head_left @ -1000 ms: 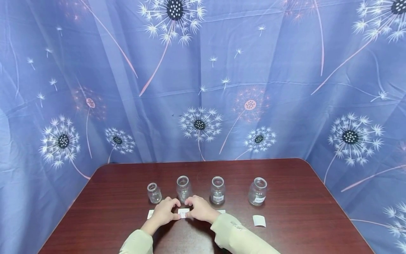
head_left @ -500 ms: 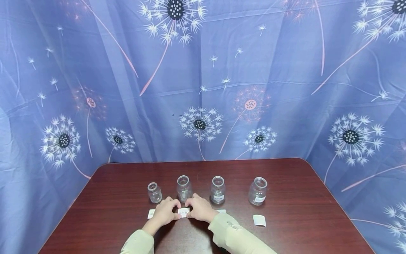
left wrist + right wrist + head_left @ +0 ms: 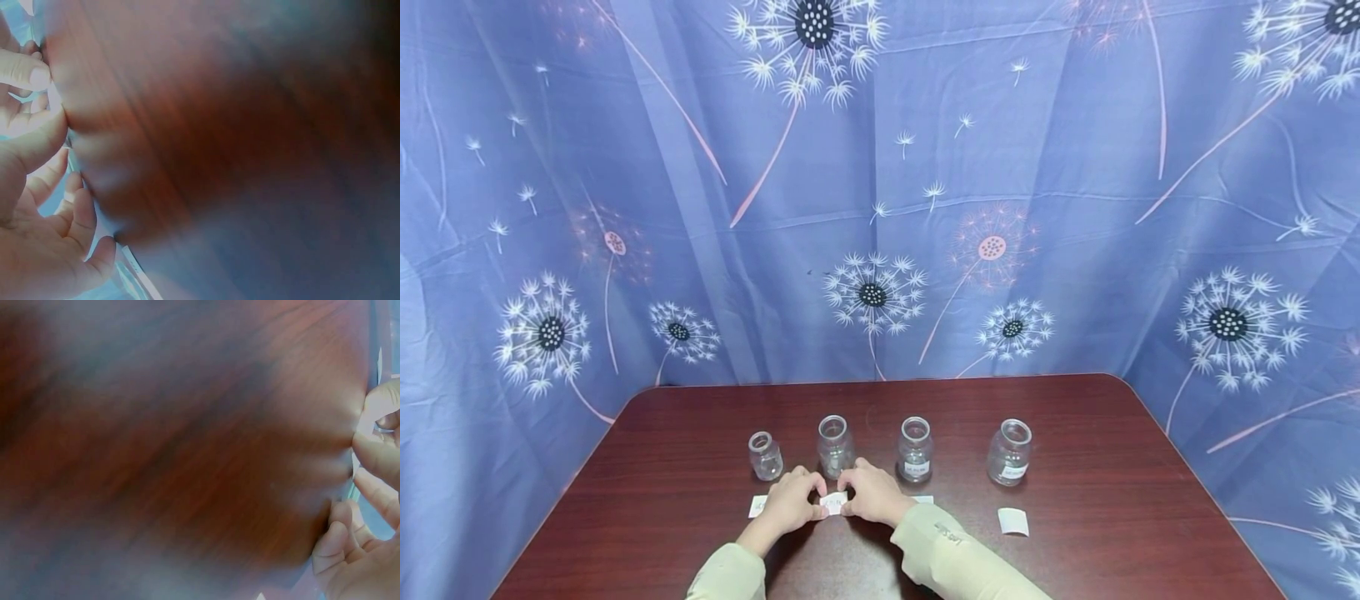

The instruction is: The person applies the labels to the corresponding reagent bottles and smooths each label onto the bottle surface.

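A curtained-off tabletop spot, kind of room unclear: blue dandelion-print cloth (image 3: 820, 167) behind and beside a reddish-brown table (image 3: 1090, 458).

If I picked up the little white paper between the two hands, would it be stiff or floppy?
Probably floppy: the white paper looks thin, and another slip, over on the right, looks curved. It's likely light too: it's smaller than the jar behind it.

From well back and above, your head camera looks forward and down over the wood-grain table (image 3: 1097, 467) and dandelion-print curtain (image 3: 805, 250); your wrist cameras face that table close up, both catching your left hand (image 3: 788, 502) and right hand (image 3: 874, 495).
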A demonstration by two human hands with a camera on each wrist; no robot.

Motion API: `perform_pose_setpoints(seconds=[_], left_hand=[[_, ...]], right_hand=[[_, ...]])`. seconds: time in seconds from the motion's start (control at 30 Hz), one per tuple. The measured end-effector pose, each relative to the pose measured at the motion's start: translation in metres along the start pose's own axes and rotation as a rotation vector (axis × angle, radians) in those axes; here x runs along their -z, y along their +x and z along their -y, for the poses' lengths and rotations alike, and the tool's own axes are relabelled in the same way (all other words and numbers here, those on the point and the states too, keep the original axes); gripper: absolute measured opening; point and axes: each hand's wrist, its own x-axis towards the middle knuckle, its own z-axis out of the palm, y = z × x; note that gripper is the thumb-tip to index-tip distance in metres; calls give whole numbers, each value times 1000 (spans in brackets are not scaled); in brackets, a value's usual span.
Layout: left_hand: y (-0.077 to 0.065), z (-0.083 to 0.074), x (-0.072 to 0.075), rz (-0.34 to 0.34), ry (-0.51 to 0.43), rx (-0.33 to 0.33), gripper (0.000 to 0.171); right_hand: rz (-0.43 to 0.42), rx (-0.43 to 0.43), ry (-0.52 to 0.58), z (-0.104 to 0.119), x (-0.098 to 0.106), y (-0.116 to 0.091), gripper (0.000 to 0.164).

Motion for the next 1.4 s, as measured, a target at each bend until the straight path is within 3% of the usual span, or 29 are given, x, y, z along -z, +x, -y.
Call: perform_pose_setpoints(seconds=[0.27,0.5,0.83,1.03,1.17,1.4], left_hand=[[-2,-1,-1,-8,-9,3,28],[-3,-1,-3,-39,-3,-5,30],[-5,-4,-1,-61,16,-24,27],[-9,-10,3,-139,6,-67,24],[-12,-13,6,-174,-65,-88,21],[-18,-15,10,-145,-209,-119,18]], right_hand=[[-3,-25,1,1,-1,-1,28],[-49,20,55,3,-1,-2,26],[-64,48,288,2,0,-3,15],[-25,39,502,1,6,-5,11],[17,30,637,1,13,-9,7],[71,61,783,1,25,-15,7]])
